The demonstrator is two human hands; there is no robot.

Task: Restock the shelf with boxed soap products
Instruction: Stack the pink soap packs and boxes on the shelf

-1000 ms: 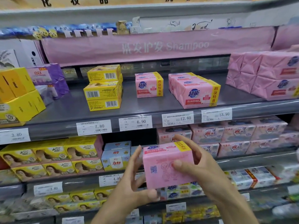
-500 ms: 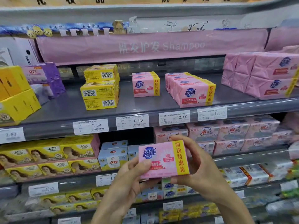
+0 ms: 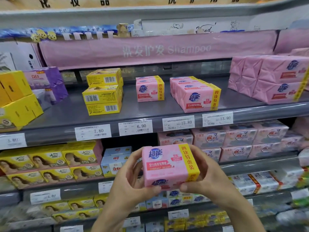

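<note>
Soap box (image 3: 168, 166): below the grey shelf (image 3: 150, 113).
Left hand (image 3: 132, 183): grips its left end.
Right hand (image 3: 210, 178): grips its right end.

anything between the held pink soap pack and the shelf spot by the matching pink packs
Nothing visible blocks it. The left hand and right hand hold the pink soap pack below the shelf; the bare space before the matching pack is open.

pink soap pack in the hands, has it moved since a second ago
Yes: the pink soap pack has flipped, back face to logo front, but stays just below the 12.80 price tag.
</note>
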